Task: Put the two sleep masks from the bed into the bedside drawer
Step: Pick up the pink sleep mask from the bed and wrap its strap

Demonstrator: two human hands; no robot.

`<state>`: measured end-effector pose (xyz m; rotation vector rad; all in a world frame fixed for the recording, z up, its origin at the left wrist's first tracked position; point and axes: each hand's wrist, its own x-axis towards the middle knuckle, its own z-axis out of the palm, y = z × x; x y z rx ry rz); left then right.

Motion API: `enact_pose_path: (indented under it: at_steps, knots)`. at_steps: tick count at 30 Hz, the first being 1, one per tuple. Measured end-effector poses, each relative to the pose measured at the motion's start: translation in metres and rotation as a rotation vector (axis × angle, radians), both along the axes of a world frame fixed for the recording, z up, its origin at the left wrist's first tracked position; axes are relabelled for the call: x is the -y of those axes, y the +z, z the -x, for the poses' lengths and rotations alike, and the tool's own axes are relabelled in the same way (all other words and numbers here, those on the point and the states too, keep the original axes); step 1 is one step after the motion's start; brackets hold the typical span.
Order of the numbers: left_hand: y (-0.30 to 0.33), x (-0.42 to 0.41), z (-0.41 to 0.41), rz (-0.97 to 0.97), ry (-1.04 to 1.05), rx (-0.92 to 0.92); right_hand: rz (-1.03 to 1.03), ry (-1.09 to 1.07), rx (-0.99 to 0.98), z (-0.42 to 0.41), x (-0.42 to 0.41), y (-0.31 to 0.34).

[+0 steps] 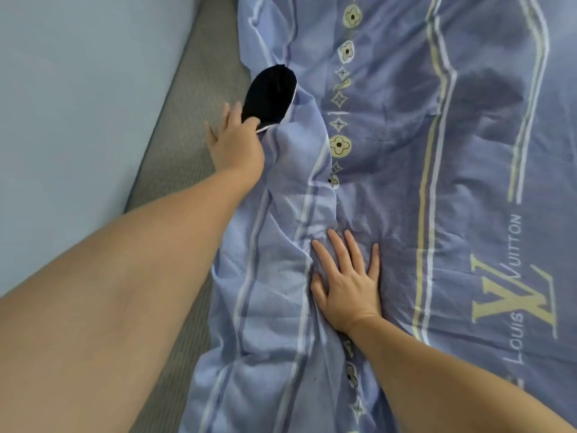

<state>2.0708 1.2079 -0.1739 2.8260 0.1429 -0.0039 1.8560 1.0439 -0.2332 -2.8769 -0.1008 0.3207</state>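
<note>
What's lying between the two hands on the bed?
Only rumpled blue quilt lies between the left hand, touching the black sleep mask, and the right hand, in the head view.

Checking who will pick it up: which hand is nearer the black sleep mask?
Left. The left hand touches the black sleep mask's near end; the right hand lies flat on the blue quilt, well short of it.

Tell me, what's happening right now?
Left hand fingers touching black fabric sleep mask at quilt edge. Right hand flat, open on blue patterned quilt. One mask visible; nothing in the way.
</note>
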Motion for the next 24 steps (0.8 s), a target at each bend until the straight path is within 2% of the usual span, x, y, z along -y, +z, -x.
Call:
enact_pose_path:
  at_steps: [5,9,13,15,17,20,24]
  knots:
    - [-0.003,-0.009,0.025,-0.029,-0.088,0.036,0.004,0.008,0.000,-0.001,0.001,-0.001]
    - [-0.013,-0.012,0.096,0.055,-0.195,0.039,0.003,0.013,0.045,0.000,0.001,-0.005]
    - [-0.006,-0.020,0.172,0.098,-0.155,-0.030,-0.020,0.013,0.056,-0.002,0.002,-0.007]
    - [0.010,-0.026,0.213,0.200,-0.138,-0.065,-0.083,0.022,-0.022,0.003,0.003,0.004]
    - [0.033,-0.032,0.256,0.302,-0.135,-0.073,-0.254,0.033,-0.099,0.021,0.002,0.030]
    - [0.085,-0.041,0.315,0.378,-0.084,-0.117,-0.471,0.125,-0.020,0.076,-0.006,0.104]
    - [0.169,-0.048,0.393,0.491,0.013,-0.090,-0.489,0.403,-0.084,0.155,-0.032,0.210]
